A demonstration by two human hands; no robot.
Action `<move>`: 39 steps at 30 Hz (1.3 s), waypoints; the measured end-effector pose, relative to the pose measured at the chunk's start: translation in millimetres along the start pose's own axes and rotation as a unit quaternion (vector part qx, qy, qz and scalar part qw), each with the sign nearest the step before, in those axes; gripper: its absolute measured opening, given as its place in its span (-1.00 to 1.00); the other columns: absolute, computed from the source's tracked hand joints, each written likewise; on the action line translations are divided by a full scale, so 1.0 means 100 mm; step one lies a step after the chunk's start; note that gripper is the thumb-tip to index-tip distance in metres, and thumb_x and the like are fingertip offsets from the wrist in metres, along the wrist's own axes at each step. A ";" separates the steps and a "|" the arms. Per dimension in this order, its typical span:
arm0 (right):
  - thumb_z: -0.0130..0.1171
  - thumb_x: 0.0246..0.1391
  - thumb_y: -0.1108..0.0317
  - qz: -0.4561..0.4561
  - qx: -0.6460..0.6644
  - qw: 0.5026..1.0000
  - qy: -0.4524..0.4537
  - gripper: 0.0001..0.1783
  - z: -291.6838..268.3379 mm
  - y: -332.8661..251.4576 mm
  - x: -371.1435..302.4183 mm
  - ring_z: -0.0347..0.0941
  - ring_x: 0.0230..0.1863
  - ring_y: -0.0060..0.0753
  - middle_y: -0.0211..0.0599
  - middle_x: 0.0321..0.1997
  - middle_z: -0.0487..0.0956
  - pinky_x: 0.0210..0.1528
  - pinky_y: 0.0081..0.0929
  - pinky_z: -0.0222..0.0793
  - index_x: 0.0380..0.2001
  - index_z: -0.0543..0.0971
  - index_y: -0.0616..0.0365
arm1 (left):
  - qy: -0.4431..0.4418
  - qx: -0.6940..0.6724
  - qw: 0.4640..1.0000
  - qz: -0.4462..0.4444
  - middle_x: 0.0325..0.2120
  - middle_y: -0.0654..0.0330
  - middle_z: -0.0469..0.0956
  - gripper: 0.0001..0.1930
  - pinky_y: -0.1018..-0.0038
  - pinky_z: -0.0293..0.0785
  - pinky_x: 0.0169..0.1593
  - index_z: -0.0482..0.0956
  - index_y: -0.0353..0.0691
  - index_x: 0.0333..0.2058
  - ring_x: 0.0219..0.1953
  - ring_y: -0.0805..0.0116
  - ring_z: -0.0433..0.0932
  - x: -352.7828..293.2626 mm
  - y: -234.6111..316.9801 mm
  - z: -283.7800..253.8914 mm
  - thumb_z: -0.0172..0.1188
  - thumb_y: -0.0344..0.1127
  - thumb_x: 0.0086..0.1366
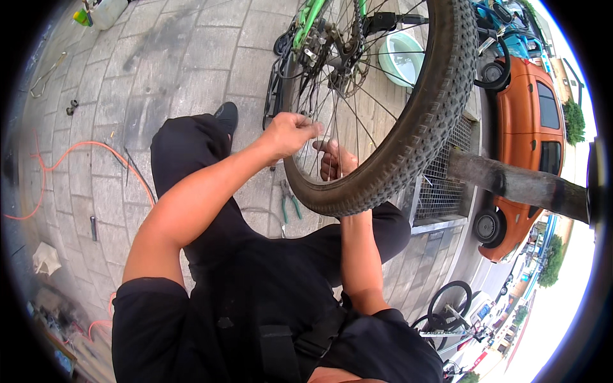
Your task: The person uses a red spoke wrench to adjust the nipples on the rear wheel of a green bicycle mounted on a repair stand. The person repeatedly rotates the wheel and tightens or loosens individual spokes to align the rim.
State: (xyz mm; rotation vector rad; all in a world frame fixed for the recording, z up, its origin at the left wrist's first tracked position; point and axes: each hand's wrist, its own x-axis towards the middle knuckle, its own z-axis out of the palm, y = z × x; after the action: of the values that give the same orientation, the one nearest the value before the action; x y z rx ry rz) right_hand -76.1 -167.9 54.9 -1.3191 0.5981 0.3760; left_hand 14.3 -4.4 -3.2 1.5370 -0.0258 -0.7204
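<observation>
A bicycle wheel with a knobby black tyre point(440, 105) stands in front of me, its thin spokes running in to a hub and a brake disc. It belongs to a bike with a green frame point(311, 20). My left hand point(290, 135) is at the wheel's near left side, thumb and fingers pinched together beside the spokes. My right hand point(337, 161) reaches past the tyre, its fingers curled among the spokes close to the rim. What either hand pinches is too small to make out. Pliers with green handles point(290, 203) lie on the paving below the wheel.
A pale green basin point(391, 59) stands behind the wheel. To the right are a metal grate point(440, 185), a wooden post point(520, 182) and an orange car point(527, 121). An orange hose point(96, 143) curves over the paving at left, near a small dark tool point(93, 228).
</observation>
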 end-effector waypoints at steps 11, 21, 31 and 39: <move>0.32 0.27 0.10 -0.030 -0.053 0.996 0.061 -0.64 -0.10 0.34 0.24 0.05 -0.59 -0.79 -0.73 -0.65 0.25 -0.53 -0.62 -0.07 -0.18 0.72 0.24 | -0.005 0.023 1.000 0.000 -0.30 0.17 0.69 -0.57 0.46 0.51 -0.09 0.71 -0.39 -0.13 -0.23 0.47 0.56 -0.03 0.02 0.00 0.36 -0.05 0.33; 0.28 0.28 0.10 -0.076 -0.236 0.962 0.116 -0.63 0.02 0.17 0.20 0.20 -0.51 -0.70 -0.57 -0.57 0.46 -0.45 -0.60 0.13 -0.13 0.74 0.22 | -0.015 0.023 1.000 0.011 -0.25 0.24 0.68 -0.55 0.45 0.49 -0.03 0.71 -0.36 -0.09 -0.18 0.51 0.53 0.02 -0.08 -0.04 0.35 -0.01 0.36; 0.22 0.27 0.23 0.003 0.020 1.000 0.003 -0.53 -0.26 0.30 0.19 0.44 -0.39 -0.58 -0.46 -0.35 0.56 -0.29 -0.65 0.36 0.18 0.56 0.23 | -0.038 -0.064 0.996 0.039 -0.16 0.24 0.66 -0.59 0.52 0.43 0.08 0.63 -0.43 -0.03 -0.09 0.51 0.55 0.03 -0.26 -0.02 0.27 -0.14 0.40; 0.29 0.28 0.13 -0.042 -0.160 0.982 0.095 -0.67 -0.14 0.34 0.11 0.39 -0.53 -0.70 -0.50 -0.57 0.56 -0.46 -0.67 0.26 -0.28 0.73 0.23 | -0.028 0.134 0.988 0.068 -0.34 0.18 0.66 -0.58 0.47 0.49 -0.17 0.67 -0.38 -0.15 -0.30 0.52 0.52 -0.02 -0.20 0.01 0.36 -0.05 0.33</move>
State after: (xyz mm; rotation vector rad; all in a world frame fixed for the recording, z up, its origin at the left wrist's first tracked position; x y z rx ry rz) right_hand -90.0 -174.8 20.0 -1.6978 0.6578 0.2855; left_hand 4.2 -2.3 -21.0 1.7505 -0.2775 -0.6711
